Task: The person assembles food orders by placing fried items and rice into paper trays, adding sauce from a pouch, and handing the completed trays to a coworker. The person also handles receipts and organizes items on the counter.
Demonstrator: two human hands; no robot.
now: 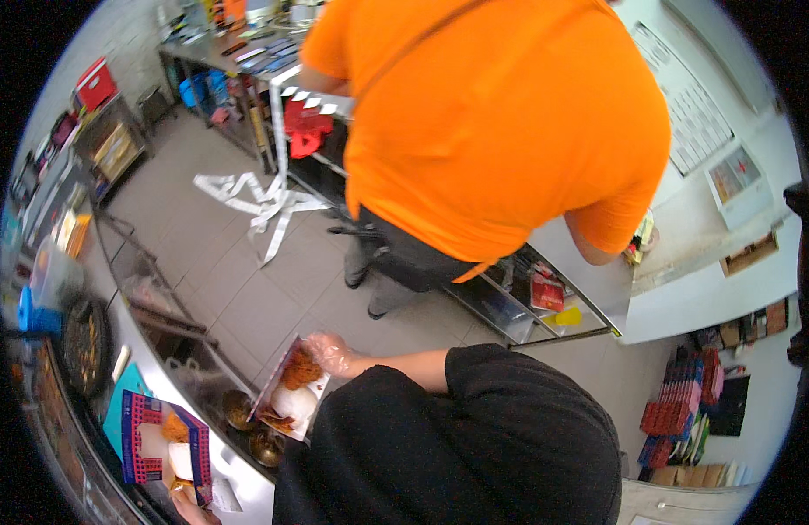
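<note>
My right hand (328, 354), in a clear plastic glove, is closed on the far edge of an open meal box (265, 378). Inside lie a piece of fried chicken (301, 371), a white mound of rice (294, 403) and a reddish-brown bit below it. The box is tilted, near the counter edge. At the lower left, my left hand (192, 508) is closed at the near end of a second open box (142, 464), purple and pink with cut-out patterns. That box also contains fried food and rice. The picture's edge cuts off part of my left hand.
A person in an orange shirt (500, 131) stands ahead at a steel table (588, 280). White strips (269, 206) hang down onto the tiled floor. On the left counter are a teal board (124, 411), a dark round pan (87, 346) and a blue-lidded tub (38, 315). Stacked cartons (680, 407) stand at right.
</note>
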